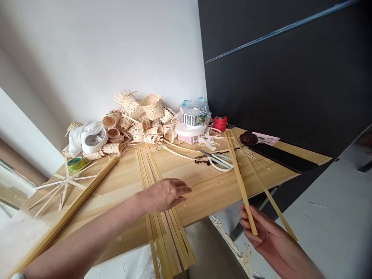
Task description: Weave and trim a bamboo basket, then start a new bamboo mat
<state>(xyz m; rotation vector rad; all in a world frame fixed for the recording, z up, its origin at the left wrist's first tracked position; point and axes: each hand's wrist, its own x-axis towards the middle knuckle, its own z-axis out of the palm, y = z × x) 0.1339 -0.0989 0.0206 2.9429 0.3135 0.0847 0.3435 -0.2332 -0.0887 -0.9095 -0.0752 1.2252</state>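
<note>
My right hand [263, 226] grips the near end of a flat bamboo strip [240, 178], which slants away across the table's right side. A second bamboo strip [269, 195] lies just right of it, its near end hanging past the table edge. My left hand [165, 193] hovers palm down over a row of bamboo strips [167, 236], empty, with the fingers loosely bent and the thumb apart. Those strips lie side by side and stick out over the front edge. White-handled scissors [219, 161] lie between the row and the held strip.
Small woven baskets [152, 106] are heaped against the wall. A bundle of long strips [78, 203] and a star of crossed strips [66, 180] lie at left. A red thread spool [220, 123], a brown yarn ball [248, 138] and a black phone-like slab [283, 157] sit at right.
</note>
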